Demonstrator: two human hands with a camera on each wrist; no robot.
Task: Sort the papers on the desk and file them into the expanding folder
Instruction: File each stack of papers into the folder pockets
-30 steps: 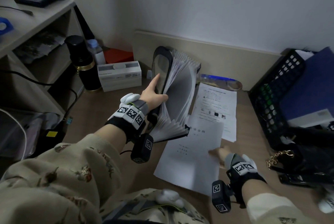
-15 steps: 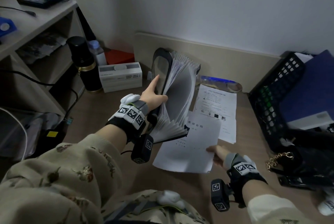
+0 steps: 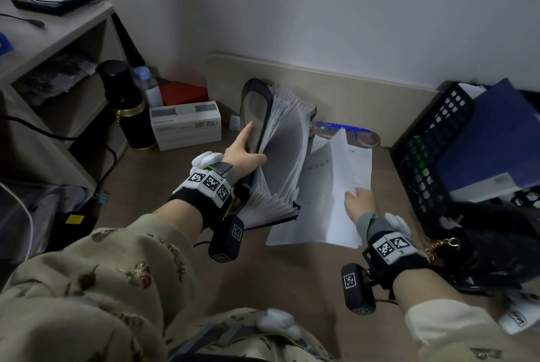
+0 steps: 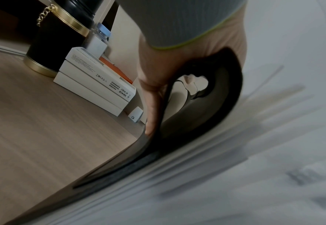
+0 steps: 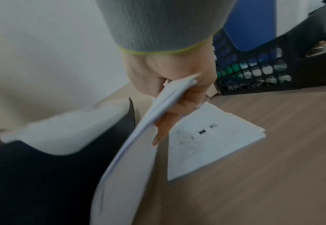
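Observation:
A black expanding folder [image 3: 280,157] stands fanned out on the desk, its pale dividers spread. My left hand [image 3: 245,154] grips its front cover [image 4: 216,114], thumb along the outside and fingers tucked behind it. My right hand [image 3: 359,201] pinches a set of white printed papers [image 3: 330,186] by the near right edge. These papers are lifted off the desk and tilted up, just right of the folder. In the right wrist view the held papers [image 5: 138,144] run past my fingers [image 5: 164,129]. Another printed sheet [image 5: 216,137] lies flat on the desk [image 3: 152,186] beneath.
A black flask [image 3: 128,104], a small bottle and stacked white boxes [image 3: 185,125] stand left of the folder. A black mesh basket [image 3: 432,151] with a blue binder [image 3: 491,139] sits at right, with a black chain-strapped bag [image 3: 482,250] before it. Shelves line the left.
My right hand has picked the top papers up off the desk and raised them on edge toward the folder. The left hand still holds the cover back.

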